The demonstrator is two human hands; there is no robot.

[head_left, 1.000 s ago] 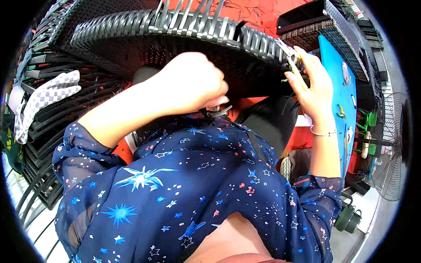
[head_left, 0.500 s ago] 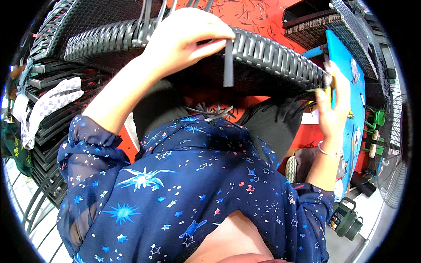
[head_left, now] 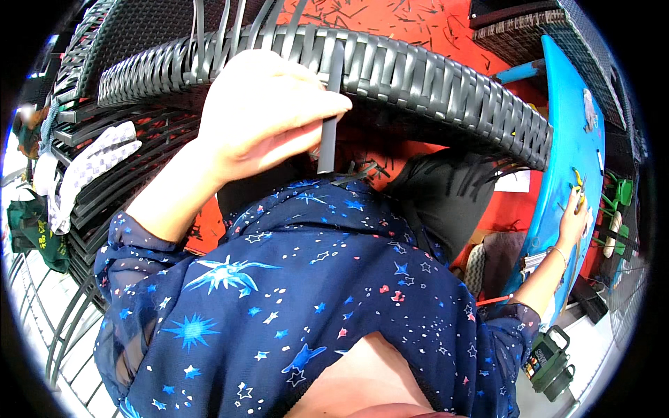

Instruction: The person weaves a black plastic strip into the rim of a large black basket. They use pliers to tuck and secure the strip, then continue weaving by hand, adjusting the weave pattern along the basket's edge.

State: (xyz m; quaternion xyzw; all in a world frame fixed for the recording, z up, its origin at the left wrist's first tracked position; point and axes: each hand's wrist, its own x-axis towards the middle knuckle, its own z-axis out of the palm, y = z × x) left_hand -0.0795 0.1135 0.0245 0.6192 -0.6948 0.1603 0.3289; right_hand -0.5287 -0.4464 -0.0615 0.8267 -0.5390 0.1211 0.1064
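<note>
My left hand pinches a flat dark plastic strip between thumb and fingers, just in front of a woven black wicker panel. The strip hangs down below the fingertips, and its upper part lies against the weave. Over on the right, my right hand is closed around a small yellow-handled tool at the blue board. The kind of tool is too small to make out. Several loose strips stand up from the panel's far edge, left of centre.
Scraps of cut strip litter the red floor. Dark curved frames are stacked at the left, with a checkered glove on them. Another wicker piece stands at the far right. A dark green jug sits at lower right.
My right hand has left the panel's right end and moved right to the blue board. My left hand has come lower and slightly left, still pinching the strip. The panel has shifted a little.
</note>
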